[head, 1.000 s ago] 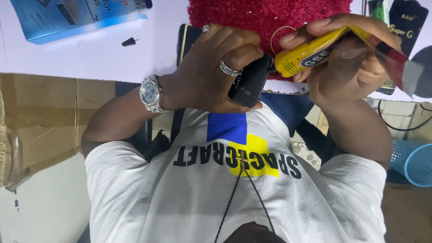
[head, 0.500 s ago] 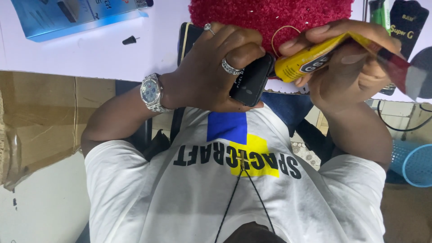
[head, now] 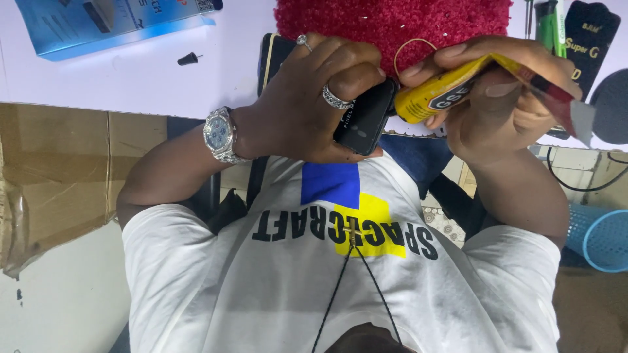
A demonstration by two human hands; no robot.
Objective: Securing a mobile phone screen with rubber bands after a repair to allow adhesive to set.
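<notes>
At about ten o'clock a blue printed box [head: 111, 23] lies on the white tabletop [head: 131, 78], and just below and right of it sits a small black cap-like piece [head: 188, 59], well apart from everything else. Under the tabletop's edge, at nine o'clock, a sheet of brown cardboard [head: 52, 176] hangs down.

Moving toward the middle, one hand [head: 307, 108], the one on the wrist with the silver wristwatch [head: 219, 135] and two rings on its fingers, is closed around a black phone [head: 363, 117], gripping it from the side so that only its dark back and one end show. The picture seems turned over, so I take this for the person's right hand. The phone is held off the tabletop, just in front of the white printed T-shirt [head: 340, 274], at roughly twelve o'clock from the chest.

Just right of the phone, the left hand [head: 504, 98] is wrapped tight around a yellow tube [head: 438, 95], whose blunt end touches the phone's end. Behind both hands, at twelve o'clock, a red fuzzy mat [head: 392, 23] rests on the tabletop.

Farther right, at one to two o'clock, a green tool [head: 553, 26] and a black card package [head: 592, 39] lie side by side. At four o'clock, low down, a blue plastic basket [head: 605, 235] sits beside the person's arm.
</notes>
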